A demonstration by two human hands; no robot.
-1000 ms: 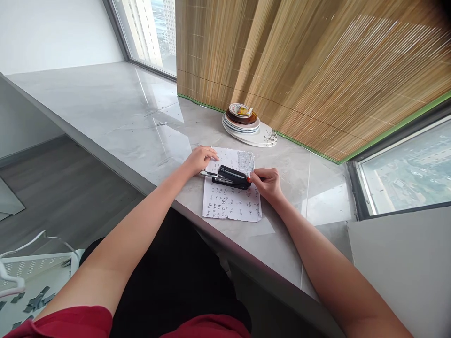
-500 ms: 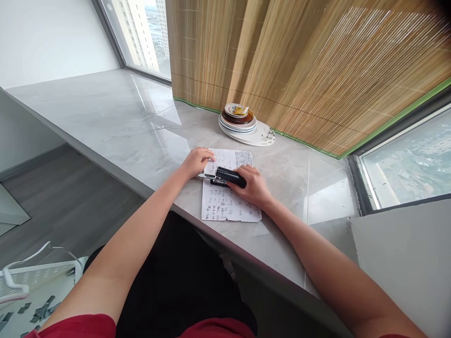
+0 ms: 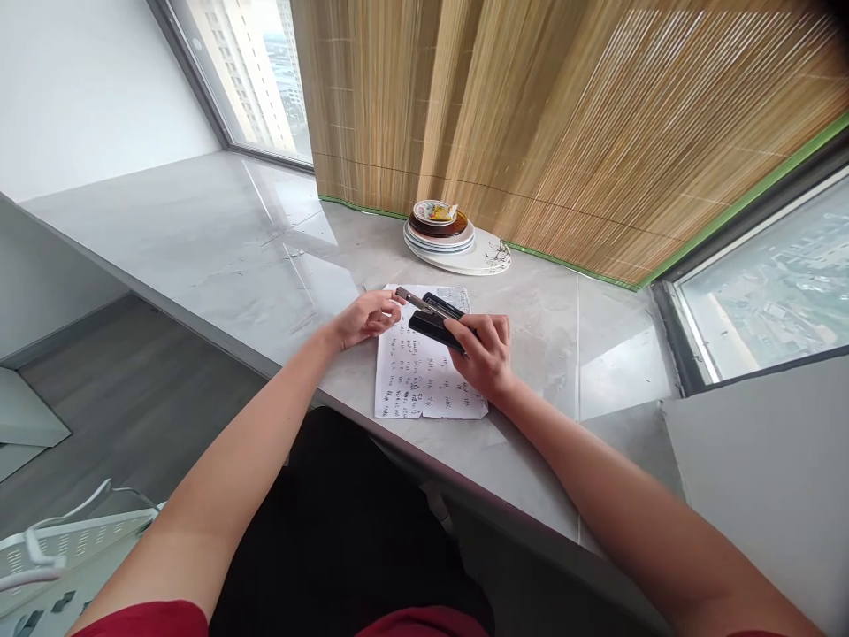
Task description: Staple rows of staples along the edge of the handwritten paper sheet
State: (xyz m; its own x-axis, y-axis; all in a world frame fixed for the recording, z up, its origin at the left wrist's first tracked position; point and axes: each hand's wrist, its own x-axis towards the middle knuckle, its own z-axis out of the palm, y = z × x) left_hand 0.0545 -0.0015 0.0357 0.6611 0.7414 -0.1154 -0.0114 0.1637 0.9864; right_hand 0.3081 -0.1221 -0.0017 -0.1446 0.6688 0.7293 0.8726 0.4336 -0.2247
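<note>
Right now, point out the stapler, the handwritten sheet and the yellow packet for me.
Stapler (image 3: 430,327), head view: on its black body.
Handwritten sheet (image 3: 431,379), head view: on its written lower half.
Yellow packet (image 3: 441,213), head view: on its wrapper's middle.

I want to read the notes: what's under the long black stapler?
Beneath the long black stapler, held in the right hand, is a roughly rectangular white sheet of handwritten paper. Writing shows around the stapler; whatever lies directly behind it and the hand is covered.
</note>
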